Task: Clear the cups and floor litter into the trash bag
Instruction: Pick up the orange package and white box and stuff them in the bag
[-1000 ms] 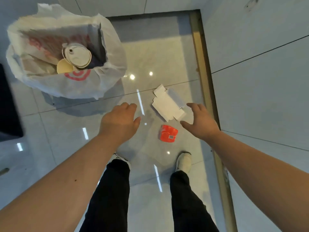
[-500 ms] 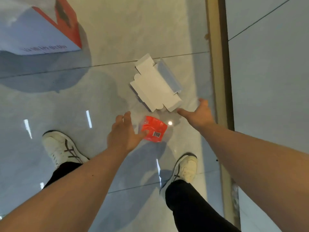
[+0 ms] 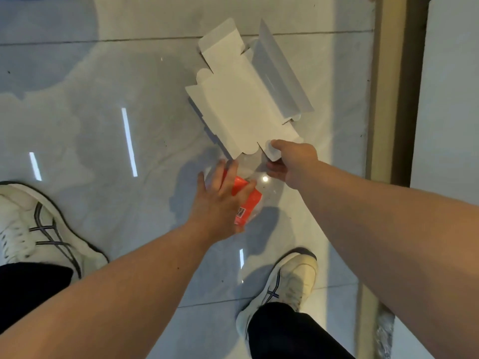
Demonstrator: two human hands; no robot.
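Note:
A flattened white cardboard box (image 3: 243, 99) lies on the glossy tiled floor. My right hand (image 3: 293, 161) pinches its near corner flap between thumb and fingers. Just below it lies a small orange packet with a barcode (image 3: 247, 203). My left hand (image 3: 223, 200) rests on top of the packet, fingers spread and curling over it; whether the packet is lifted off the floor I cannot tell. The trash bag is out of view.
My two white sneakers (image 3: 33, 229) (image 3: 287, 283) stand on the grey floor tiles on either side below the litter. A tan metal threshold strip (image 3: 388, 86) runs along the right, with a pale wall panel (image 3: 451, 99) beyond it.
The view has dropped closer to the floor and the trash bag has left the frame. My left hand went onto the orange packet; my right hand closed on the white box's corner.

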